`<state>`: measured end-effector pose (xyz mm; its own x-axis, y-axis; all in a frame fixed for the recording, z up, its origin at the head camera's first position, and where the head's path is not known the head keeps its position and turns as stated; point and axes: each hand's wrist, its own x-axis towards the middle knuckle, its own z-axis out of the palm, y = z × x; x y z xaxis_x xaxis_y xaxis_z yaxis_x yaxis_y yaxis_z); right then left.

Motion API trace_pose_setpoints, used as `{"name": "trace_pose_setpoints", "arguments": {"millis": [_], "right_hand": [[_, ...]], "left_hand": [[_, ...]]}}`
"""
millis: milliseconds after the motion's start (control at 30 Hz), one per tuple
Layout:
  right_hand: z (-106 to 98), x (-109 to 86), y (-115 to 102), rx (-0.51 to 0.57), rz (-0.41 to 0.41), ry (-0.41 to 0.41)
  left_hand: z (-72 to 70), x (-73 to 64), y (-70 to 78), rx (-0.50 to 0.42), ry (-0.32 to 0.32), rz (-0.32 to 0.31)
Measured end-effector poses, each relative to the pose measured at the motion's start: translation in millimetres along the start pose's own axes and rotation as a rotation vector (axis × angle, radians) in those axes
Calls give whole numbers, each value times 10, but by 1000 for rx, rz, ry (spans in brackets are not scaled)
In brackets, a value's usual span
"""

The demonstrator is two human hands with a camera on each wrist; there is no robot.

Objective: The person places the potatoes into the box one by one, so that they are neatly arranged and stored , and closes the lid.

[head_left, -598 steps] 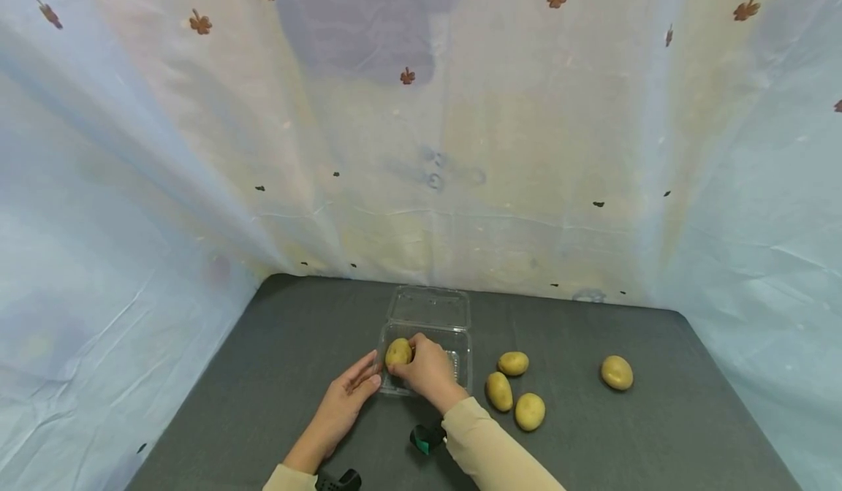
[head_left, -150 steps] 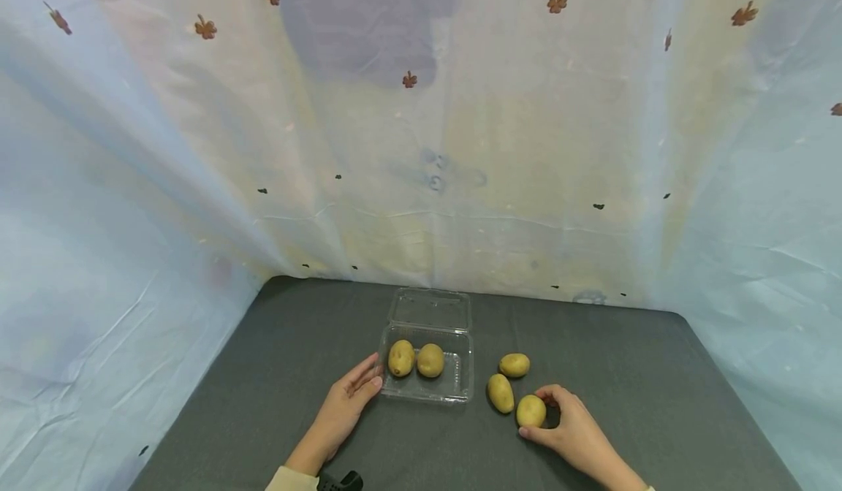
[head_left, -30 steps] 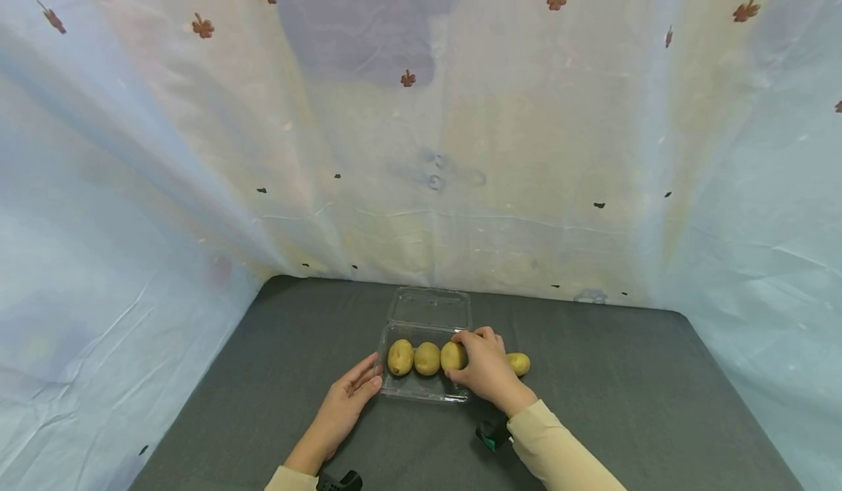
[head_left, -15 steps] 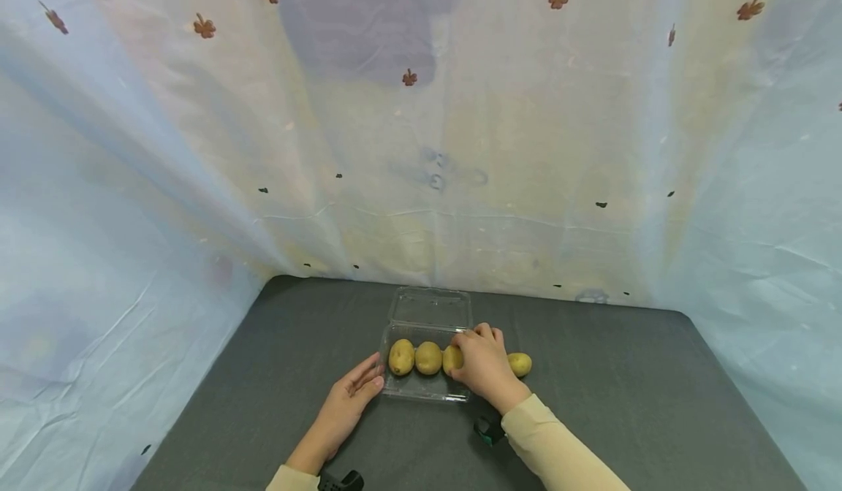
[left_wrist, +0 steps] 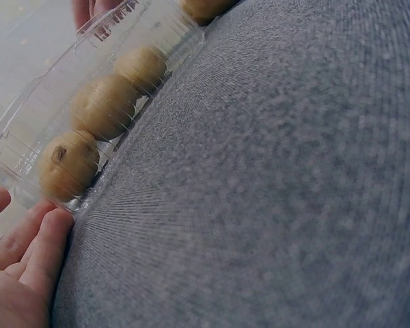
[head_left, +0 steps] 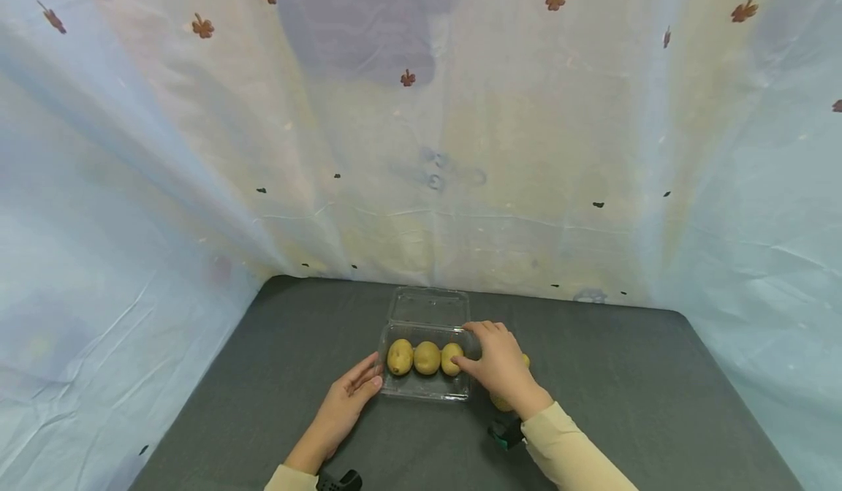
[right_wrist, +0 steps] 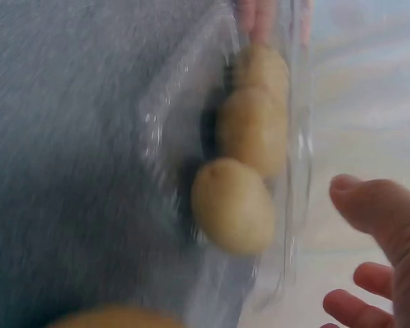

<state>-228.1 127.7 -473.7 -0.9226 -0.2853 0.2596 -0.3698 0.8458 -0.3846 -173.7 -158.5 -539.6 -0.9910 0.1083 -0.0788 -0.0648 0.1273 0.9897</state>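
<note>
A clear plastic clamshell container [head_left: 424, 389] lies on the table, its lid [head_left: 430, 305] folded back away from me. Three yellow potatoes sit in it in a row: the left one [head_left: 400, 358], the middle one [head_left: 427, 358] and the right one [head_left: 450, 361]. My left hand [head_left: 342, 407] rests its extended fingers against the container's left end. Over the right end is my right hand [head_left: 503, 367], thumb and fingers spread, holding nothing. In the right wrist view its thumb is apart from the nearest potato [right_wrist: 234, 208].
Two more potatoes lie on the table right of the container, partly hidden by the right hand: a nearer one [head_left: 501, 403] and a farther one [head_left: 525, 360]. The dark grey table [head_left: 625, 418] meets hanging pale plastic sheeting [head_left: 526, 184] at its back and sides.
The right hand brought a third potato from the table into the container, then let go and drew right. Earlier it set in the other two. The left hand has stayed at the container.
</note>
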Motion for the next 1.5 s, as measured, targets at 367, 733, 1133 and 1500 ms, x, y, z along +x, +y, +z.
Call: {"name": "trace_pose_setpoints", "arguments": {"millis": [367,733,1133,1500], "right_hand": [[-170,-174,308,125,131,74],[-158,-321,480,164,234,77],[-121,-400,639,169,267,80],[-69,-415,777,161,301,60]], "left_hand": [[-6,38,-92,26,3,19],[-15,45,-111,21,6,3],[1,47,-106,18,19,5],[6,55,-114,22,18,3]]}}
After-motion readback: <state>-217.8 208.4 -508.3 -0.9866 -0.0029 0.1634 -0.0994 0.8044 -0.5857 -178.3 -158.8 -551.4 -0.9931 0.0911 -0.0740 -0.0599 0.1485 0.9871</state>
